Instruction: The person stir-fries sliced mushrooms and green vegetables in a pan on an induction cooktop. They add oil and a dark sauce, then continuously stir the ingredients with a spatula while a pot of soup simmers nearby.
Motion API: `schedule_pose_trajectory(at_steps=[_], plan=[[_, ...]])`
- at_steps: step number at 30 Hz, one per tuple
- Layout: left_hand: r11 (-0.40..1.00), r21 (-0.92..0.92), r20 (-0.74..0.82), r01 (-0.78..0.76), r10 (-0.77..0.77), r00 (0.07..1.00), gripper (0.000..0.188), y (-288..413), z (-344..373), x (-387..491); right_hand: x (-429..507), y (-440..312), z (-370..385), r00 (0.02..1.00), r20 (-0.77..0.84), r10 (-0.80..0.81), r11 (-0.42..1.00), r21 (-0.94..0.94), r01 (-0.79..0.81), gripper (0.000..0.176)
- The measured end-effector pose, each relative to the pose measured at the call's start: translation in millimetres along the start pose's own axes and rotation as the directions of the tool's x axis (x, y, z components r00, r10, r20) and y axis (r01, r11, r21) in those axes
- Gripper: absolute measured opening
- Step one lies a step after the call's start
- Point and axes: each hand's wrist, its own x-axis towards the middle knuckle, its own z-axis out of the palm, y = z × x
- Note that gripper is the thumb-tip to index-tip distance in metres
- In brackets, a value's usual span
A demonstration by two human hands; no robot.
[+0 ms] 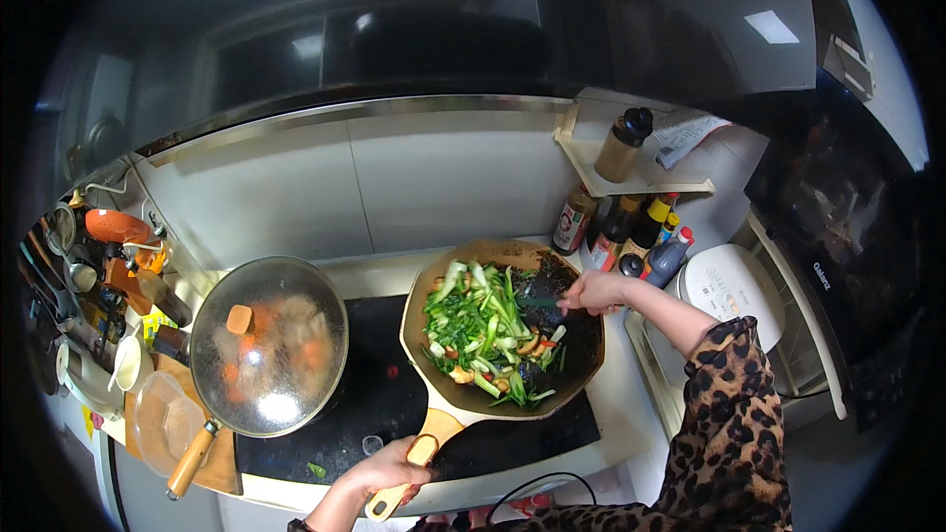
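My left hand (397, 467) grips the pale wooden handle (384, 501) of a wok. The wok (415, 355), light at the rim and dark inside, stands on the right part of a black glass cooktop (373, 377). Chopped leafy greens (480, 310) with pale stalks, mushroom slices and red bits are heaped on its left side. Over the wok's right side, my right hand (595, 292) is closed around a dark green utensil (541, 303). The utensil's working end is hard to make out.
A glass-lidded pan (267, 355) with a wooden handle sits left of the wok. A clear plastic container (164, 414) rests on a wooden board (214, 458). Bottles (573, 220) stand behind the wok, below a shelf (635, 181). A white rice cooker (728, 295) is at right.
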Motion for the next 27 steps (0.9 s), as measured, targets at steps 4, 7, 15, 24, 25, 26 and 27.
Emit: schedule_pose_trajectory(at_steps=[4,7,15,24,25,26,27], plan=[[0.997,-0.078,0.022,0.001,0.001,1.0,0.025,0,1,-1,-29,-13,7,0.871,-0.175,-0.459,0.799,-0.511,0.318,0.024],[0.999,-0.034,0.007,0.004,-0.003,1.0,0.029,0,2,0,-71,-16,23,0.861,-0.132,-0.491,0.55,-0.813,0.189,0.024],[0.998,-0.034,-0.007,-0.048,0.047,0.999,0.027,-1,3,-3,-190,-15,105,0.763,-0.097,-0.639,0.093,-0.994,-0.049,0.028],[0.997,0.008,0.021,-0.071,0.071,0.997,0.027,0,2,-3,-158,-31,134,0.874,-0.213,-0.438,0.138,-0.976,-0.168,0.036],[0.997,-0.01,0.032,-0.072,0.072,0.997,0.027,-2,2,-2,-142,-30,131,0.866,-0.314,-0.389,0.219,-0.945,-0.244,0.035],[0.997,-0.027,0.036,-0.075,0.076,0.996,0.027,-3,1,-1,-132,-26,119,0.842,-0.316,-0.438,0.286,-0.937,-0.202,0.036],[0.996,-0.038,0.036,-0.08,0.081,0.996,0.028,-3,0,-1,-124,-22,107,0.84,-0.354,-0.411,0.329,-0.917,-0.225,0.031]])
